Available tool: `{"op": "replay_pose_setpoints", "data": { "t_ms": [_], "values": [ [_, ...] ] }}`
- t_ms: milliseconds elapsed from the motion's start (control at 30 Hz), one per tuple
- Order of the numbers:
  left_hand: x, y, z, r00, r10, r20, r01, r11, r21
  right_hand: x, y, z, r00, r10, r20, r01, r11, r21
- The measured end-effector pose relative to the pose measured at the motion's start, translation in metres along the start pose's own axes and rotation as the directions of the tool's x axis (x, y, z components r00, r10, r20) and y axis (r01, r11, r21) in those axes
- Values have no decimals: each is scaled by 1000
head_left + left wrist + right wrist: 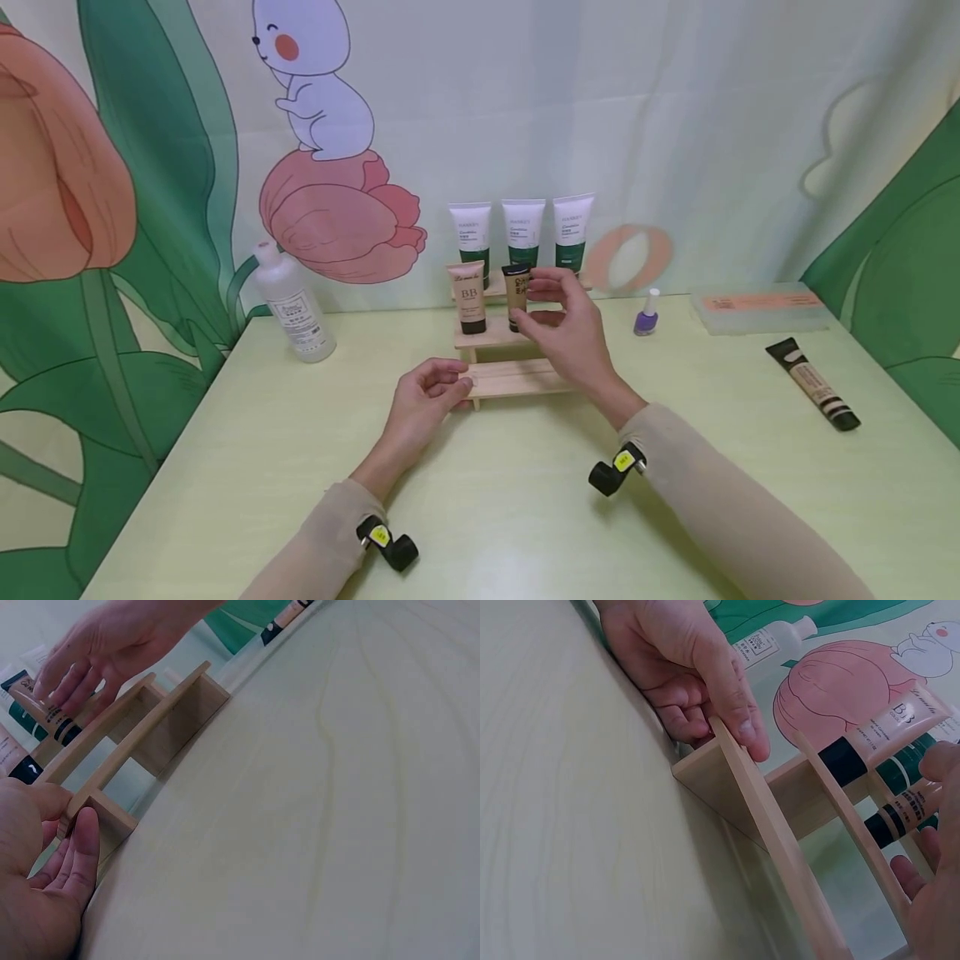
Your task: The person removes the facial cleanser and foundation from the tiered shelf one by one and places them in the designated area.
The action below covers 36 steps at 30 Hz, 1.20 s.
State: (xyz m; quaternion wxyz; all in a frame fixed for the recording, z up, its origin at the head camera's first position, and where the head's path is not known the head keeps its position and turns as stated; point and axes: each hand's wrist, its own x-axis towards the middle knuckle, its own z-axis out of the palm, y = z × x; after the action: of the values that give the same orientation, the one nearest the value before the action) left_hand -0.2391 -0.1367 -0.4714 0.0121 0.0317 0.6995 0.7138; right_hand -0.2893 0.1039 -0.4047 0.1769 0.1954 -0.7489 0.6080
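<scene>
My left hand (427, 398) pinches the left end of the lowest tier of a wooden step stand (517, 385), thumb on top and fingers beneath. On the middle tier my right hand (566, 329) has its thumb and fingers about a small gold tube (517, 296) with a dark cap at its base; their exact contact is partly hidden. A pink BB cream tube (468, 296) stands upright to its left. Behind, white-and-green tubes (522, 223) stand on the top tier. In the right wrist view, the left hand (694, 675) holds the stand's corner.
A white bottle (294, 304) stands at the table's left. To the right are a purple nail polish bottle (647, 312), a flat translucent case (759, 308) and a dark-ended tube (813, 383) lying down. A printed curtain (675, 125) hangs behind the table.
</scene>
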Motion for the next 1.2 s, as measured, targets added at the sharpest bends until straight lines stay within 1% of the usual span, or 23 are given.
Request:
{"op": "replay_pose_setpoints", "data": {
  "t_ms": [200,367,533,733,967,1200],
  "values": [
    [0,-2,-1,1000,14,3,-14,1000,1,3,1,8,1000,13,-2,-13,999,-29],
    [0,-1,0,1000,18,7,-18,1000,-1,3,0,9,1000,22,-10,-23,997,-67],
    [0,-1,0,1000,24,2,-24,1000,7,4,-1,10,1000,26,-10,-27,996,-83],
    [0,-2,-1,1000,17,-4,-17,1000,11,3,-2,10,1000,31,0,-30,994,-105],
    [0,-1,0,1000,17,-1,-17,1000,7,2,-4,7,999,31,-15,-32,992,-121],
    [0,0,-1,1000,6,0,-6,1000,13,2,-5,-1,998,46,-34,-50,994,-102]
  ]
}}
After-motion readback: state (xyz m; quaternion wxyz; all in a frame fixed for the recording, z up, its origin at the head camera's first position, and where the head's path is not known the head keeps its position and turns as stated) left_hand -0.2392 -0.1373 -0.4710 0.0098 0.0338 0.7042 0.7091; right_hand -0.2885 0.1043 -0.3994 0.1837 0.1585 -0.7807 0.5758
